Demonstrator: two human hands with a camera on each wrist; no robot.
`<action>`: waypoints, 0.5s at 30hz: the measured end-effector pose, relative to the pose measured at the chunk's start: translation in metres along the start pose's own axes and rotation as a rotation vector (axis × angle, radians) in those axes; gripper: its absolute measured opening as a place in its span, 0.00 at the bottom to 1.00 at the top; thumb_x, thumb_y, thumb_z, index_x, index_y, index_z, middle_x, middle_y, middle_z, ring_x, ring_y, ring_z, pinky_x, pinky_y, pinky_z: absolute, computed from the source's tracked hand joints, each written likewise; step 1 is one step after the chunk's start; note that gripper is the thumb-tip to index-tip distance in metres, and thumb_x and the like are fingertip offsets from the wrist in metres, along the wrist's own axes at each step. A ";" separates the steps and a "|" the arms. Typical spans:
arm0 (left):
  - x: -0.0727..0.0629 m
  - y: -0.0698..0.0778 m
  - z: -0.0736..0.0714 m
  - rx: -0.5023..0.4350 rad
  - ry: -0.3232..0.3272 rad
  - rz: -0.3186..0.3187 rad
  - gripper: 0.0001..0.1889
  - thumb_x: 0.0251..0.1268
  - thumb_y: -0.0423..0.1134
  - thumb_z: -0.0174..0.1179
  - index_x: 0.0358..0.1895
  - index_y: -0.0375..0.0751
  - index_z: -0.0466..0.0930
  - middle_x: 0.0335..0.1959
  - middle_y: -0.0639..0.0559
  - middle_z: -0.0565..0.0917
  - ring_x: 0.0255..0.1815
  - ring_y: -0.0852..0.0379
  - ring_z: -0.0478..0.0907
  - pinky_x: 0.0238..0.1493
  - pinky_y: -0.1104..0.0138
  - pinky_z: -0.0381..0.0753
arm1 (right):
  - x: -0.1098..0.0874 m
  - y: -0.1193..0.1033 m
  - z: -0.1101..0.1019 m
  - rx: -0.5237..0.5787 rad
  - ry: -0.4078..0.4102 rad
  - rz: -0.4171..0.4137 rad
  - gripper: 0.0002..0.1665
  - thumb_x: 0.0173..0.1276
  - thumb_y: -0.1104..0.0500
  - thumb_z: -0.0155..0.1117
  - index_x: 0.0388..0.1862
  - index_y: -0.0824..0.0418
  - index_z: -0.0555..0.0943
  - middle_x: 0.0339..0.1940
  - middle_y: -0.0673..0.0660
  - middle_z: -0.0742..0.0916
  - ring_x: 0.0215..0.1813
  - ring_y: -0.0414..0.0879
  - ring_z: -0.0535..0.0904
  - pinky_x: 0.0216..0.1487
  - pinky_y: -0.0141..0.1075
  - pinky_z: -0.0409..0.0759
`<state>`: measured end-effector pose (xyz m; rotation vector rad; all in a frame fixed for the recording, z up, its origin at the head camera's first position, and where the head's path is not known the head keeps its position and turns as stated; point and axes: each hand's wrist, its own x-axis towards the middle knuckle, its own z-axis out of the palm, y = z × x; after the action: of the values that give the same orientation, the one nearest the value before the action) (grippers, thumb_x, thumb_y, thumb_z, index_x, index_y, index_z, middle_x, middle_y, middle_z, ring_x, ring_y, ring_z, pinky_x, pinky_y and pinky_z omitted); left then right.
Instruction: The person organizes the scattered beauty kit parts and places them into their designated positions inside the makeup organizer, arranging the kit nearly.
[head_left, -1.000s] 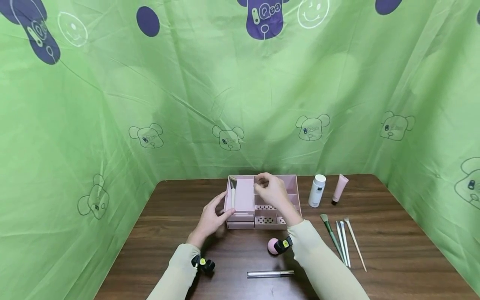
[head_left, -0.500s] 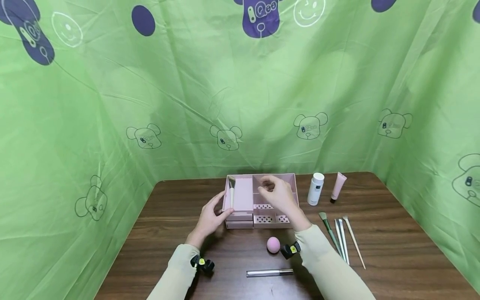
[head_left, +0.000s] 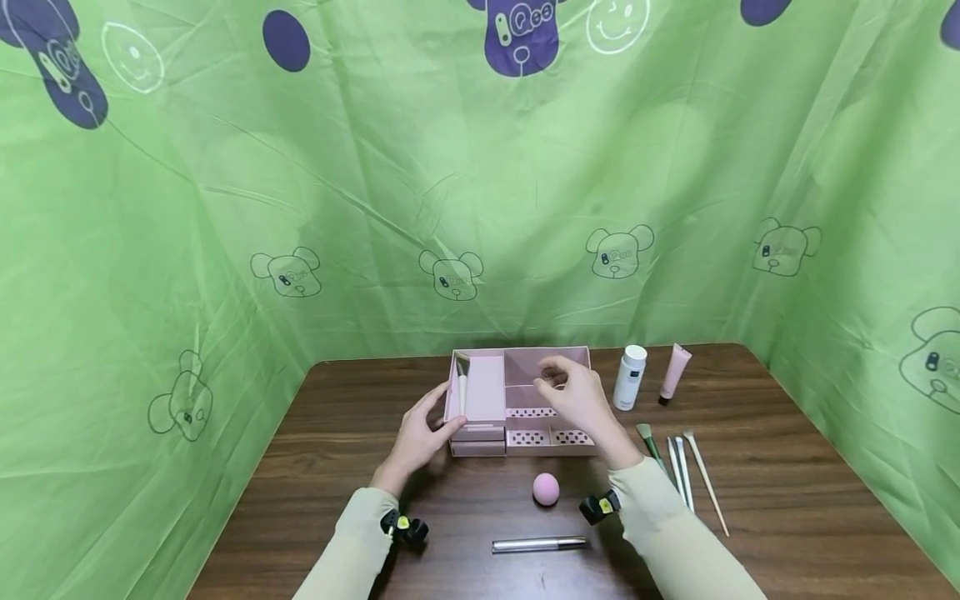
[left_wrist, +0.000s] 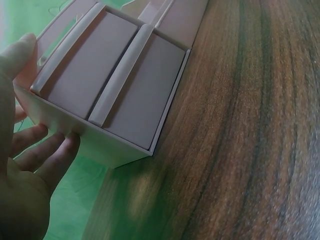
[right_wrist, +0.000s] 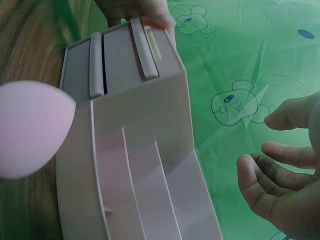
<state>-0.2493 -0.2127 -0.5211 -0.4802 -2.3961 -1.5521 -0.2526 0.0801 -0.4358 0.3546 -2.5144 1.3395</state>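
A pink makeup organizer [head_left: 487,387] stands at the back of the table, with two drawers [left_wrist: 145,90] on its left front and several compartments on its right. My left hand [head_left: 416,432] grips its left side, thumb at the top front edge and fingers against the side wall [left_wrist: 75,125]. A makeup brush [head_left: 462,392] with a pale handle lies in the narrow slot at the organizer's top left. My right hand [head_left: 579,403] hovers over the right compartments, fingers loosely curled; nothing shows between them in the right wrist view.
In front of the organizer are a pink makeup sponge [head_left: 546,489] and a silver pen-like tube [head_left: 538,544]. To the right stand a white bottle [head_left: 630,379] and a pink squeeze tube [head_left: 675,373]. Several brushes [head_left: 705,479] lie nearer. A green curtain [head_left: 375,167] surrounds the table.
My right hand has moved right, from the organizer's middle divider to above its right compartments. My left hand keeps its grip on the left side. The brush stays in its slot.
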 end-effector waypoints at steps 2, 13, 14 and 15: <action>0.000 0.000 0.000 -0.004 0.001 0.007 0.37 0.56 0.43 0.72 0.70 0.44 0.68 0.65 0.42 0.75 0.62 0.40 0.75 0.58 0.56 0.82 | -0.001 0.004 -0.002 -0.011 -0.006 0.006 0.16 0.61 0.57 0.67 0.48 0.56 0.84 0.37 0.52 0.89 0.37 0.44 0.84 0.42 0.38 0.86; -0.001 -0.001 0.002 -0.001 0.001 0.000 0.38 0.56 0.44 0.72 0.70 0.43 0.68 0.65 0.43 0.75 0.62 0.41 0.75 0.58 0.59 0.81 | -0.013 0.027 -0.017 -0.034 -0.011 -0.006 0.16 0.62 0.59 0.67 0.49 0.59 0.83 0.38 0.54 0.89 0.37 0.44 0.84 0.40 0.36 0.86; 0.000 -0.001 0.002 0.001 0.002 0.003 0.38 0.56 0.44 0.72 0.70 0.42 0.68 0.65 0.43 0.75 0.62 0.42 0.75 0.58 0.60 0.82 | -0.013 0.028 -0.018 -0.028 -0.013 -0.004 0.16 0.62 0.59 0.67 0.49 0.60 0.83 0.39 0.55 0.89 0.37 0.45 0.84 0.40 0.36 0.86; 0.001 -0.001 0.002 0.003 0.003 0.007 0.38 0.56 0.44 0.72 0.70 0.42 0.68 0.65 0.43 0.75 0.62 0.42 0.75 0.58 0.61 0.82 | -0.014 0.030 -0.020 -0.021 -0.012 -0.004 0.16 0.62 0.60 0.67 0.49 0.60 0.83 0.39 0.55 0.89 0.37 0.45 0.84 0.41 0.38 0.86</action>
<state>-0.2504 -0.2113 -0.5219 -0.4845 -2.3916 -1.5443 -0.2472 0.1139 -0.4529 0.3641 -2.5345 1.3119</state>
